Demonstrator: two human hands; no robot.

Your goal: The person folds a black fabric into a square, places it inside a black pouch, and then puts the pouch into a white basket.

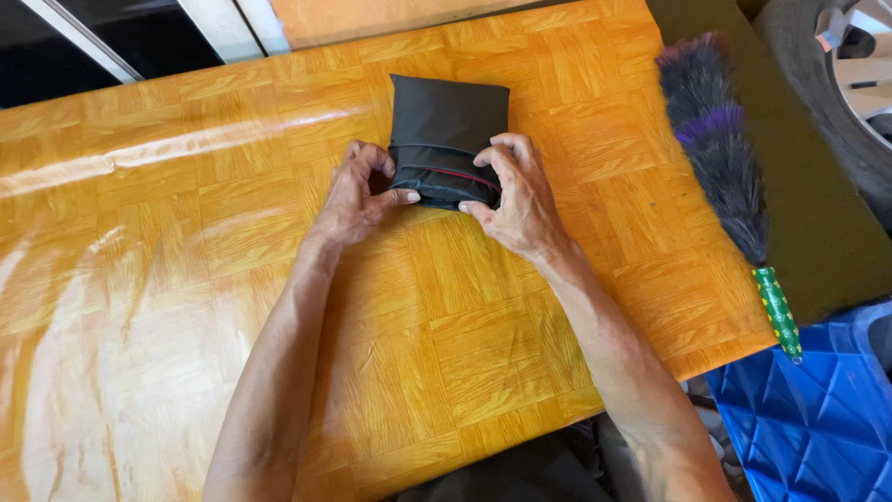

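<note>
- I see a folded black fabric bundle with a thin red stripe (444, 139) lying flat on the glossy orange wood-pattern tabletop (186, 279); it sits toward the far middle of the table, its far end free and its near end between the two hands.
- My left hand (358, 195) is at the bundle's near left corner; fingers curled over the folded edge, thumb stretched right along the near side, touching the cloth; it is pinching the fabric's rolled edge.
- My right hand (516, 195) covers the near right corner; fingers bent down on top of the fold, thumb tucked under the near edge; pinching the cloth there too, the two thumbs pointing toward each other with a gap between.
- Both forearms run from the near edge of the table up to the bundle; bare skin, no sleeves.
- Off to the right, a feather duster with dark purple and grey plumes and a green patterned handle (725, 177) lies on a dark olive surface (818, 232) just beside the table's right edge; handle pointing near, plumes far.
- Near right, a blue ribbed plastic crate (808, 418); far right corner, part of a black tyre with a silver wheel (836, 84).
- Bright window glare streaks across the table's left half.
</note>
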